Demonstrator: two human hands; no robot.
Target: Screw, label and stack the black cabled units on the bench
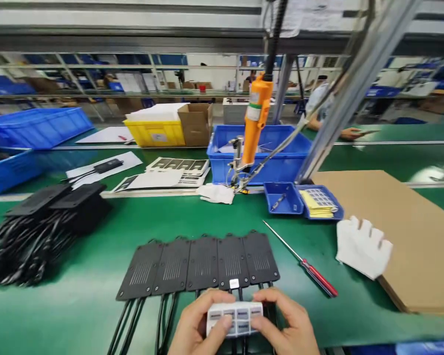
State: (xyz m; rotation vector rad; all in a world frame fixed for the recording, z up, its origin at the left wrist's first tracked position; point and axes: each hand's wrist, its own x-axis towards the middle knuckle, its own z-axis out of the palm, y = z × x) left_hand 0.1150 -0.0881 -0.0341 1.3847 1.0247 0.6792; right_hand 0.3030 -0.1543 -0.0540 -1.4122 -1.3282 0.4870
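My left hand (206,323) and my right hand (285,321) grip a small white sheet of labels (239,313) between thumbs and fingers, one at each end. Printed cells run across it in rows. Just beyond the hands, several flat black boxes (203,264) with slots and corner screws lie side by side, their black cables trailing towards me. One of them bears a small white sticker (234,283) at its near edge. The sheet and my hands cover some of the cables. A screwdriver (318,277) with a red and black handle lies to the right.
Black boxes with bundled cables (40,231) are piled at left. An orange electric screwdriver (256,118) hangs before a blue bin (222,165). Small blue trays (283,198), a white glove (363,247) and cardboard (410,236) are at right. Another person's hand (351,133) shows behind.
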